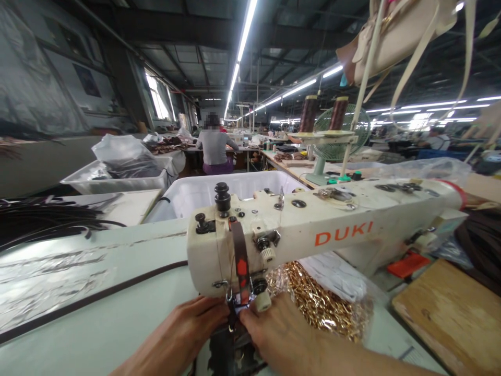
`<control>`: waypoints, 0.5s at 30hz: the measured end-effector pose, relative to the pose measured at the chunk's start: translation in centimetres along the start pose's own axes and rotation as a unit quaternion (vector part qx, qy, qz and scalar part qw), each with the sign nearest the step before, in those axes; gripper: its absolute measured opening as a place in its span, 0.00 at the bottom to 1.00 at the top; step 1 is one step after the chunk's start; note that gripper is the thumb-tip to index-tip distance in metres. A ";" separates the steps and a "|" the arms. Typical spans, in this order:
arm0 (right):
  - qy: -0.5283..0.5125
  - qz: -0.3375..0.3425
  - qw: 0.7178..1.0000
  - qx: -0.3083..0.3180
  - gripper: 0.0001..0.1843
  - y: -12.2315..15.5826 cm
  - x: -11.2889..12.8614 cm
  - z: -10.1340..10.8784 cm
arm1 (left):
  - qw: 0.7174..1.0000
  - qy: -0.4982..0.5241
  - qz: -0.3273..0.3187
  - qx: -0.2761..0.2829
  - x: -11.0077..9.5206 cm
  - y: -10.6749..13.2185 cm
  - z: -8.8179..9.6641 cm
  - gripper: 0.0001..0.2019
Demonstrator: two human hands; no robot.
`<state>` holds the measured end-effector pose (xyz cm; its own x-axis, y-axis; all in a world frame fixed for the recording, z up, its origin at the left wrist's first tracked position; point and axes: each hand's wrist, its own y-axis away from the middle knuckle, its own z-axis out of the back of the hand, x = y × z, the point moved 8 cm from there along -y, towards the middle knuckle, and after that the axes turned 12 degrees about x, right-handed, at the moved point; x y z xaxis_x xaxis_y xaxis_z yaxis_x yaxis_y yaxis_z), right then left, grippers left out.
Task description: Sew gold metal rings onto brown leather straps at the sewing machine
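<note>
Factory benches stretch behind a cream sewing machine (313, 230) lettered DUKI in orange. Beneath its needle, left hand (183, 331) and right hand (282, 334) pinch a dark strap (229, 352) on the table (117, 324), fingers closed on it.

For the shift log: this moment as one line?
left hand: at dark piece | right hand: same piece, other side | station: DUKI sewing machine

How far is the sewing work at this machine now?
Done, perhaps: a long dark strap lies out to the left of the sewing machine. In hand: the left hand and right hand steady a dark piece under its head. Left: unclear, because the hands hide most of that piece.
</note>
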<state>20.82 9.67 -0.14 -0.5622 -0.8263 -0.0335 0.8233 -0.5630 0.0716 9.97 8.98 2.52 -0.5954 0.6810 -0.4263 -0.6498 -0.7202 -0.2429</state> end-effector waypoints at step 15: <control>0.000 0.011 1.000 -0.018 0.12 0.3 0.2 1.0 | 0.996 -0.084 -0.008 0.029 -0.5 -0.3 -0.2 0.14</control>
<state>20.83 9.33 0.91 -0.5431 -0.8390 -0.0328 0.8382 -0.5441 0.0365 10.57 8.84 2.70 -0.6526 0.7080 -0.2698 -0.6826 -0.7040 -0.1961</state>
